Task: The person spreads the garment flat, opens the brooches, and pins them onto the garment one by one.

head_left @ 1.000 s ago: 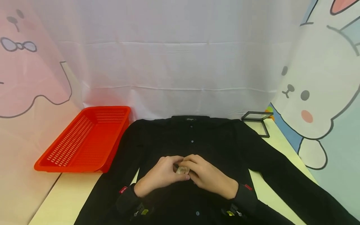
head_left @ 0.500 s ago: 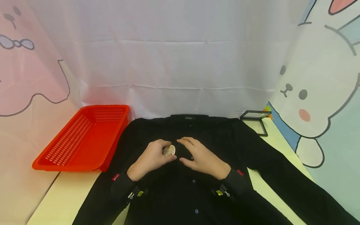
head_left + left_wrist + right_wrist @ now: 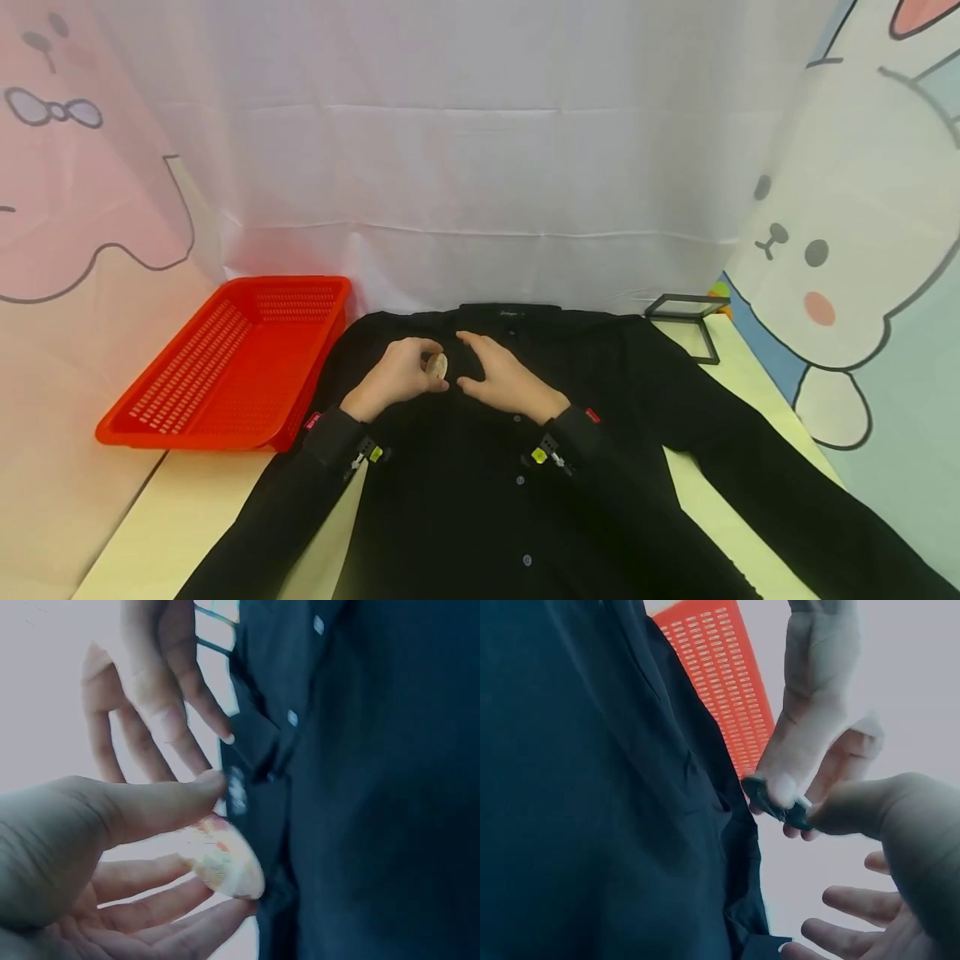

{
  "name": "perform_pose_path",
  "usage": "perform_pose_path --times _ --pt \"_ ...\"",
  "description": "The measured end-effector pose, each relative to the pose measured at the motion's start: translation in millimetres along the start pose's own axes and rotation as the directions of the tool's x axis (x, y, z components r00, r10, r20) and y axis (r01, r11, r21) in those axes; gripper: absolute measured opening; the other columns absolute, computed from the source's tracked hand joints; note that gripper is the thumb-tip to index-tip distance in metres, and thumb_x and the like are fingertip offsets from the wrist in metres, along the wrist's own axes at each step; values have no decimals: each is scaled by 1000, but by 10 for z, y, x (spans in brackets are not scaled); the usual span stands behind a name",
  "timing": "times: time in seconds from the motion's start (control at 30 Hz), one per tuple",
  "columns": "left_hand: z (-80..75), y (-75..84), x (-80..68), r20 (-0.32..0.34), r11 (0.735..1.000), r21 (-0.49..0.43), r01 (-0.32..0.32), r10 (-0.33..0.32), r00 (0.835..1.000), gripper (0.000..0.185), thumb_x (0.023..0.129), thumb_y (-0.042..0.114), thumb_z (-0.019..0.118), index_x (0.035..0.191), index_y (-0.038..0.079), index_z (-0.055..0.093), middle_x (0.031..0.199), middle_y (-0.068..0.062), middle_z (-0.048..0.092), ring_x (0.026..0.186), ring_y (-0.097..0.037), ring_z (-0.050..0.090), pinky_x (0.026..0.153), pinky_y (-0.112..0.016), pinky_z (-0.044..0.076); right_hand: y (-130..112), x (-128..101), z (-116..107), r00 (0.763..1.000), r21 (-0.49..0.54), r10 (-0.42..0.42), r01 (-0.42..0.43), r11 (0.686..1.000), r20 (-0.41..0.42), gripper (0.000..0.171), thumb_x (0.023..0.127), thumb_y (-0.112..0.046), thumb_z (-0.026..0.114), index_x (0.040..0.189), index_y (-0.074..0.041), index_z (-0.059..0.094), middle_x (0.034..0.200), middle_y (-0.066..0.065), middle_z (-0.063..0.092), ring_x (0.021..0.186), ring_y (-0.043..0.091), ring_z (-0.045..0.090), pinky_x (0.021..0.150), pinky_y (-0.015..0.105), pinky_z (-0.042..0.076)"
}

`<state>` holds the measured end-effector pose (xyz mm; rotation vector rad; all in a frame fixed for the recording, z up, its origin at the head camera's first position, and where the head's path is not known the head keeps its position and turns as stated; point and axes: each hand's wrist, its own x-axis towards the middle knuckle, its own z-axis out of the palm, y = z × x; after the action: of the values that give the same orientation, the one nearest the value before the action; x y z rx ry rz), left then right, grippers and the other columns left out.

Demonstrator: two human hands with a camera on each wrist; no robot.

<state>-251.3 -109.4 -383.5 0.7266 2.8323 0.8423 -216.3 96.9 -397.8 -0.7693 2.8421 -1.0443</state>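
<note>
A black button-up shirt [image 3: 450, 483] lies spread out, collar at the far side. Above its upper chest, my left hand [image 3: 393, 375] pinches a small round badge [image 3: 437, 366] between thumb and fingers. The badge's pale front with reddish print [image 3: 225, 862] shows in the left wrist view; its dark back [image 3: 759, 796] appears in the right wrist view. My right hand [image 3: 510, 379] is held just to the right of the badge, thumb and fingers spread apart with nothing between them.
A red plastic basket [image 3: 251, 387] stands at the left, beside the shirt's sleeve. At the back right is a black-edged frame [image 3: 707, 342] on the pale yellow table [image 3: 172, 508]. A white curtain [image 3: 487, 183] with cartoon animals closes off the back and sides.
Both hands have moved apart and forward over the shirt toward the collar. The badge, earlier between both hands, has gone with the left hand; the right hand has come off it.
</note>
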Motion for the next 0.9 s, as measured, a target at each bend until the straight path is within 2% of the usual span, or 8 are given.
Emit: perform_pose_path --times 0.13,0.33,0.53,0.67,0.9 --pt "24 -157 139 -18 999 25 26 -25 1000 56 73 20 84 122 0 64 105 -11 70 88 -24 64 80 -41 54 29 207 54 999 37 25 -26 999 27 71 91 -19 66 150 -7 29 145 15 44 132 29 45 104 44 43" --pt "61 -305 291 32 998 10 66 -66 997 55 73 15 82 123 1 64 110 -12 69 93 -26 63 81 -41 54 135 423 204 991 11 101 -102 995 84 64 91 -15 66 145 -1 37 136 19 52 124 31 52 98 43 47" --pt "130 -322 398 114 994 1 107 -106 988 53 76 13 81 125 2 64 120 -13 66 93 -24 61 77 -36 52 320 507 409 983 -40 164 -161 986 87 52 90 -14 67 135 4 50 117 17 62 106 29 61 87 40 51" --pt "145 -322 422 153 992 -2 125 -123 980 53 76 11 79 125 1 63 119 -14 67 93 -24 61 78 -36 51 373 539 490 975 -53 213 -210 976 61 47 90 -22 68 129 2 57 118 16 65 107 29 62 87 39 53" --pt "178 -341 452 203 994 -41 104 -94 975 52 78 9 79 126 -1 61 122 -16 66 109 -29 62 91 -42 51 370 560 588 972 -115 233 -231 966 9 37 88 -25 71 118 -3 66 117 13 64 106 26 61 88 39 52"
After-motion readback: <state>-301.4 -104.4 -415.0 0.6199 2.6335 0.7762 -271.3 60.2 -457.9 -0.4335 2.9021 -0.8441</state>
